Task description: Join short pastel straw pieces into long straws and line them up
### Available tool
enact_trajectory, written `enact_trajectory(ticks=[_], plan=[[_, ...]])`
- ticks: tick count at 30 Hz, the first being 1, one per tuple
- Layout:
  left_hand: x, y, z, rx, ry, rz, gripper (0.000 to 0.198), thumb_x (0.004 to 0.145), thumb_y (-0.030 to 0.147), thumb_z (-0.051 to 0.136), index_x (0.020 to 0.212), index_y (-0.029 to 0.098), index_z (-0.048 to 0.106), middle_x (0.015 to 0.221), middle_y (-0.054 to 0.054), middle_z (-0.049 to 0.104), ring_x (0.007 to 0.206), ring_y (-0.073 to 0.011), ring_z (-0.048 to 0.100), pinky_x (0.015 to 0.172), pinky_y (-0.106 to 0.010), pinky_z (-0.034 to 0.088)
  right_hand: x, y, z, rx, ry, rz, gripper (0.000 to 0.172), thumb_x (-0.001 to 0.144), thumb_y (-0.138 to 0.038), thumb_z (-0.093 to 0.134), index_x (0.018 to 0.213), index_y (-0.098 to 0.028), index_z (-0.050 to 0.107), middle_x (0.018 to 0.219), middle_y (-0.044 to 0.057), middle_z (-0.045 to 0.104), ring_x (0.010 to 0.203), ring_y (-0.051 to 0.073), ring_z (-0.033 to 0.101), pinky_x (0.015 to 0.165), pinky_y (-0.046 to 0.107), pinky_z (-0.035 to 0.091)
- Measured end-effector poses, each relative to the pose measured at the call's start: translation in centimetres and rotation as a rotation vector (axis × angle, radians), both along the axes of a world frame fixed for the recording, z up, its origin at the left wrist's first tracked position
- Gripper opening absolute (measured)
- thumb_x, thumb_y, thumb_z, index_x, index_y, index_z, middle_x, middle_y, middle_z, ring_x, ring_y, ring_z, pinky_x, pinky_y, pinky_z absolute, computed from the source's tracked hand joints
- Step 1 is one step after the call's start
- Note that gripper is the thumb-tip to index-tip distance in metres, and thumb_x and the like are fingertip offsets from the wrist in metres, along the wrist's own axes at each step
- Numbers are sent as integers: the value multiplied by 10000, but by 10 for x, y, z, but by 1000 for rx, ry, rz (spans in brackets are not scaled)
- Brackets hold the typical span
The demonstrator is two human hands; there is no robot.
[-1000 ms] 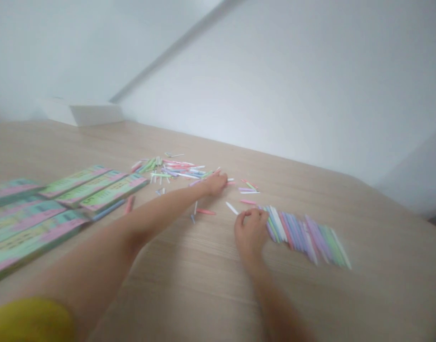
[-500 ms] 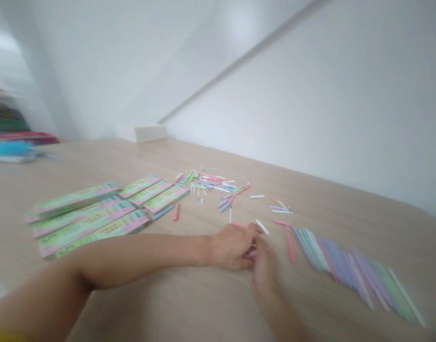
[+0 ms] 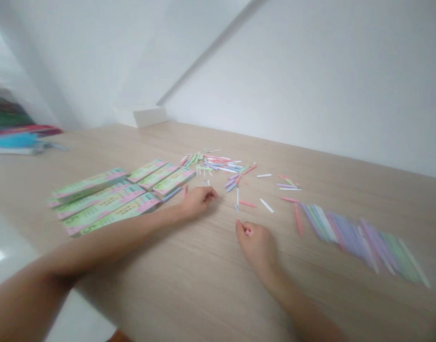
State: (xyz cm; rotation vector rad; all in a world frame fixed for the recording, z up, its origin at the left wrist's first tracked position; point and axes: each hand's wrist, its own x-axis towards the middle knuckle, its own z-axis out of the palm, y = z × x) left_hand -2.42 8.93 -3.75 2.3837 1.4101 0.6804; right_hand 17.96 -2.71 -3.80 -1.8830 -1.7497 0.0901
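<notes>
On the table, rowed sticks slant away leftward; right hand curls around something pink, left hand half-curled, hold unclear.

The table bears pastel sticks, printed cartons and a white box.

The left hand, near mid-frame, is bare and rounded, its slim left forearm bare down to the elbow at lower left. The right hand and tapering right forearm, lower right of centre, are bare too, finer details blurred.
</notes>
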Motion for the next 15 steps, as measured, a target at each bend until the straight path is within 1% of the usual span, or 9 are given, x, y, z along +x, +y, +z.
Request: enact_trajectory(ticks=[2,4,6,7,8,10,11,13,15], plan=[[4,7,-2,18,54,30,244,845,206,480,1016,179,652,962,-57,705,873,-190,635,781,-295,461,1,1,-2,-73,-38,-27,505,894,-466,434,474,-184,443,442,-14,412,426,90,213,509,302,100],[15,14,-3,17,100,44,268,859,251,503,1081,166,625,984,-75,699,877,-197,633,768,-293,466,5,3,-4,-88,-30,-63,503,903,-466,405,486,-188,440,455,-9,426,438,98,232,514,300,109],[28,21,-6,42,157,22,285,860,325,542,1083,166,620,993,-87,684,894,-206,621,772,-297,469,10,6,-7,-78,10,-84,480,903,-447,390,500,-193,447,463,-8,434,449,106,258,518,297,122],[34,25,-8,71,193,-12,275,857,346,556,1058,173,628,1001,-89,673,920,-212,609,792,-303,466,13,8,-9,-68,45,-81,465,899,-438,388,508,-197,458,466,-8,440,453,110,277,519,295,131],[39,27,-10,105,229,-58,248,858,345,559,1025,177,635,1008,-89,661,946,-216,593,817,-308,461,15,10,-11,-58,94,-69,449,893,-432,387,520,-199,476,471,-7,451,458,114,302,519,291,145],[46,31,-16,167,292,-147,180,873,287,534,967,173,638,1018,-91,641,977,-223,560,858,-323,447,19,15,-15,-39,241,-23,437,881,-438,383,541,-200,518,484,-2,485,473,123,371,520,280,188],[48,32,-19,189,310,-167,164,878,252,514,954,165,632,1017,-96,634,976,-227,547,867,-334,442,21,18,-16,-29,332,6,441,875,-448,380,544,-199,533,491,1,502,485,129,405,523,274,217],[50,30,-24,218,309,-155,163,881,198,478,959,146,611,1010,-110,621,956,-235,525,870,-354,435,23,23,-17,12,506,41,450,859,-461,383,529,-196,536,497,6,521,508,138,452,537,266,269],[49,23,-27,215,265,-141,169,880,160,443,967,138,587,997,-117,609,943,-234,505,872,-362,427,26,27,-16,76,608,12,453,849,-463,393,504,-197,517,486,6,513,513,142,465,546,266,293]])
